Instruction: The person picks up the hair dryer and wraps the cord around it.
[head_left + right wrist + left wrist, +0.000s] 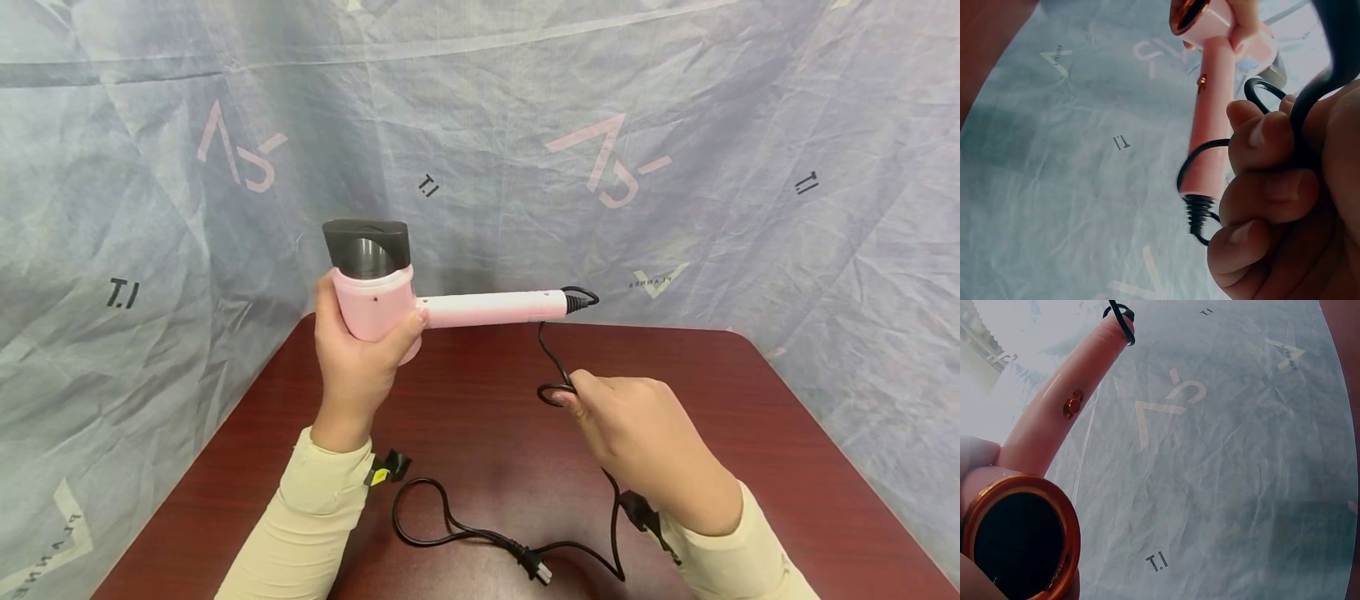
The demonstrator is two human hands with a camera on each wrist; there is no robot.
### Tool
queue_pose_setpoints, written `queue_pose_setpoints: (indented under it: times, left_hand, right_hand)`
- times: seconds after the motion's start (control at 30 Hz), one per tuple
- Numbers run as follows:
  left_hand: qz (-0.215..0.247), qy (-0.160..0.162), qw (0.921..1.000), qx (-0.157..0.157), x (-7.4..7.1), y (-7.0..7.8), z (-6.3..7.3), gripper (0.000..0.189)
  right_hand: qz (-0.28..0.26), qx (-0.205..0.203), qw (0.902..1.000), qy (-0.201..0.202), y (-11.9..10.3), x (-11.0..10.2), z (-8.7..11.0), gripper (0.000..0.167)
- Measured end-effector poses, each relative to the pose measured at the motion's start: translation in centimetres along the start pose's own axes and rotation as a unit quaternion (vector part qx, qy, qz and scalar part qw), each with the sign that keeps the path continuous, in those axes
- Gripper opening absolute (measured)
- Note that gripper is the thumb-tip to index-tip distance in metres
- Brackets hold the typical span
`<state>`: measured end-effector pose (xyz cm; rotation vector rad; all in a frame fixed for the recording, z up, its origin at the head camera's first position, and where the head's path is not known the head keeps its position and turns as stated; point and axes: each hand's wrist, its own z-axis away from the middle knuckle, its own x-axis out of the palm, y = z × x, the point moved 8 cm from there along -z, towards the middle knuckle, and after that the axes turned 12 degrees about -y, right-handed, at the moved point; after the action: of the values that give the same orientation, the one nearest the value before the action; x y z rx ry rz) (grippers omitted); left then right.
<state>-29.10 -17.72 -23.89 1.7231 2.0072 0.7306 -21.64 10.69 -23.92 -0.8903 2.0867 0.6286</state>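
Note:
A pink hair dryer (491,309) with a dark nozzle (367,248) is held up over the table, its handle pointing right. My left hand (356,367) grips it round the barrel, thumb near the base of the handle. In the left wrist view the round back end (1019,544) has a copper-coloured rim, and a copper-coloured switch (1073,404) sits on the handle. My right hand (637,425) holds the black cord (553,354) below the handle's end, fingers curled round it. In the right wrist view a loop of cord passes round the handle near the ribbed sleeve (1198,212).
The rest of the cord (442,540) lies in a loose loop on the dark red table (465,425), with its two-prong plug (538,569) at the near edge. A grey printed cloth (480,150) hangs behind and beside the table.

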Motion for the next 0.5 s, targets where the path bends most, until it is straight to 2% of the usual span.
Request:
queue_pose_setpoints:
  times: [0.2, 0.33, 0.5]
  left_hand:
    - [-0.048, -0.025, 0.9978, -0.038, 0.8, 0.8, 0.2, 0.077]
    - [-0.065, -0.036, 0.9961, -0.048, 1.2, 1.6, 0.3, 0.076]
    - [-0.096, -0.048, 0.9928, -0.054, 1.1, 0.7, 0.4, 0.081]
  right_hand:
    - [0.004, 0.004, 1.0, 0.005, 0.3, -0.3, 0.2, 0.045]
    - [0.006, 0.001, 0.9998, 0.019, 0.2, -0.8, 0.2, 0.044]
    - [0.004, -0.004, 0.9988, 0.048, 0.2, -1.5, 0.1, 0.043]
